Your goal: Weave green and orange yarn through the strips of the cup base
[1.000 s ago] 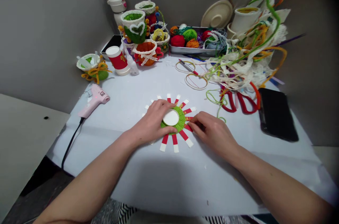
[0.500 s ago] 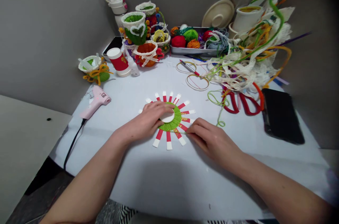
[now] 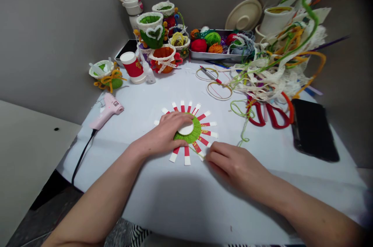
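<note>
A paper cup (image 3: pixel 187 128), cut into red-and-white strips fanned out like rays, lies flat on the table with its white round bottom up. Bright green yarn (image 3: pixel 196 132) is woven in a ring around that bottom. My left hand (image 3: pixel 167 130) lies over the cup's left side and holds it, index finger across the top and thumb at the near edge of the ring. Right of the cup, my right hand (image 3: pixel 230 159) pinches the yarn strand, stretched from the ring's near edge over the lower-right strips. The yarn's loose tail (image 3: pixel 244 132) curls on the table behind that hand.
A pink glue gun (image 3: pixel 106 111) lies at left. Several decorated yarn cups (image 3: pixel 150 31), an uncut red-and-white cup (image 3: pixel 133 67) and a tray of yarn balls (image 3: pixel 215 56) stand behind. Red-handled scissors (image 3: pixel 275 116), tangled lace (image 3: pixel 268 72) and a black phone (image 3: pixel 314 130) are at right.
My right hand has moved slightly toward me, drawing the strand to a steeper slant. My left thumb has shifted right along the ring's near edge. The view has shifted slightly.
</note>
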Motion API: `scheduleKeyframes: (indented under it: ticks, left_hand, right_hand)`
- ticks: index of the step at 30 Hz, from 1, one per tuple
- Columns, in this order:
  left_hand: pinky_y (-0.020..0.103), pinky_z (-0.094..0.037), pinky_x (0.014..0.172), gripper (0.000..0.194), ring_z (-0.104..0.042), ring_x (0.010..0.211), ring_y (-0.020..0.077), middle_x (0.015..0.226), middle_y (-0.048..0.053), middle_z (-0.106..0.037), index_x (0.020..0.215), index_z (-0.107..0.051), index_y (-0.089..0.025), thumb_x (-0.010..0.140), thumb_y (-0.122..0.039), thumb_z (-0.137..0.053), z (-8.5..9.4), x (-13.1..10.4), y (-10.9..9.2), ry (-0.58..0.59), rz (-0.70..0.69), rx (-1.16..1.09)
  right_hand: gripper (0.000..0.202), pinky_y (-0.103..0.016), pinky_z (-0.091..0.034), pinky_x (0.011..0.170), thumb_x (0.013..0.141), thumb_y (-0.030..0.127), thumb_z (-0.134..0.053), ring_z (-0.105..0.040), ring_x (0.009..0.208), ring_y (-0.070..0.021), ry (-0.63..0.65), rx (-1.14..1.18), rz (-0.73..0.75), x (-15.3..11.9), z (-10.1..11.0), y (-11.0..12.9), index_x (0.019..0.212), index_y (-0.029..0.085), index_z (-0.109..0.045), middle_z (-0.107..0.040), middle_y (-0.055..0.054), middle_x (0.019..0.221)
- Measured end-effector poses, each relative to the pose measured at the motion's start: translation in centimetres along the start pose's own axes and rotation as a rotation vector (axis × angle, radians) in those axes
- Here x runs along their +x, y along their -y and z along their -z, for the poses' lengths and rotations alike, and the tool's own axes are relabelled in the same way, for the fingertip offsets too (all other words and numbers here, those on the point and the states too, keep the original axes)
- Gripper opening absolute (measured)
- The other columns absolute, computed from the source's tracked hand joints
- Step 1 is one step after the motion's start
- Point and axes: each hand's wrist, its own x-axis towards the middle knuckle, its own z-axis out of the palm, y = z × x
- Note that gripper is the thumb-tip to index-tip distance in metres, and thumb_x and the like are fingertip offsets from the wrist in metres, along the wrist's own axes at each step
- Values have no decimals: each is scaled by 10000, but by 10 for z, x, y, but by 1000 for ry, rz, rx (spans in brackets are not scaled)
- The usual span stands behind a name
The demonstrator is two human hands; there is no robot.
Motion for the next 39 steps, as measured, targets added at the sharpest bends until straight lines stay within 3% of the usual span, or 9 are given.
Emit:
scheduleKeyframes:
  ticks: [7, 15, 19, 22, 26, 30, 35, 39]
  left_hand:
    - [597, -388, 1171, 553, -490, 1441, 346, 1524, 85, -577, 1385, -527, -324, 907, -280, -801, 1, 0, -1, 26, 2, 8]
    - [575, -394, 1163, 539, -490, 1434, 347, 1510, 84, -587, 1369, -546, -301, 899, -253, -806, 2, 2, -3, 27, 10, 1]
    - [572, -380, 1177, 566, -494, 1427, 344, 1504, 88, -585, 1385, -533, -298, 892, -238, -805, 0, 1, -2, 29, 16, -4]
    - [595, -385, 1171, 586, -501, 1418, 351, 1505, 97, -578, 1399, -511, -312, 896, -254, -806, -1, 1, -2, 26, 9, 2]
    - [645, -367, 1188, 591, -459, 1467, 369, 1552, 127, -520, 1418, -475, -310, 920, -314, -794, -4, 0, -3, 2, -11, 10]
    - [616, -390, 1208, 671, -352, 1540, 384, 1613, 173, -369, 1437, -437, -279, 894, -365, -822, -12, 2, -5, -128, 12, -43]
    - [538, -494, 1107, 612, -542, 1290, 327, 1357, 123, -575, 1386, -464, -249, 887, -266, -817, -15, 3, -9, -177, 39, -3]
    - [558, -448, 1146, 538, -546, 1324, 325, 1412, 118, -603, 1414, -454, -260, 943, -190, -702, -3, 1, -8, -113, -31, 31]
  right_hand:
    - [357, -307, -387, 567, 1063, 129, -413, -522, 646, -155, 14, -67, 71, -3, -3, 7, 782, 175, -629, -607, -45, 795]
    - [231, -309, -426, 669, 1053, 179, -506, -613, 775, -191, -190, -23, -224, 1, -9, -9, 899, 171, -678, -638, -56, 847]
    - [195, -295, -422, 657, 1028, 185, -556, -604, 736, -171, -302, 22, -341, 13, -15, -18, 875, 176, -677, -632, -35, 831]
    - [165, -287, -426, 663, 1007, 180, -578, -617, 739, -168, -318, 64, -394, 18, -18, -22, 882, 186, -684, -638, -26, 832]
    - [154, -283, -418, 664, 987, 163, -582, -615, 741, -171, -315, 75, -390, 18, -20, -23, 859, 197, -661, -638, -20, 818]
    - [159, -281, -412, 656, 985, 161, -587, -603, 731, -169, -322, 76, -376, 17, -22, -24, 840, 197, -641, -632, -20, 809]
    - [144, -283, -426, 650, 987, 154, -605, -606, 735, -171, -319, 83, -363, 16, -21, -26, 858, 195, -656, -631, -22, 816]
    - [111, -273, -472, 692, 1022, 154, -592, -628, 788, -166, -333, 185, -240, 15, -16, -23, 981, 186, -690, -654, -34, 870]
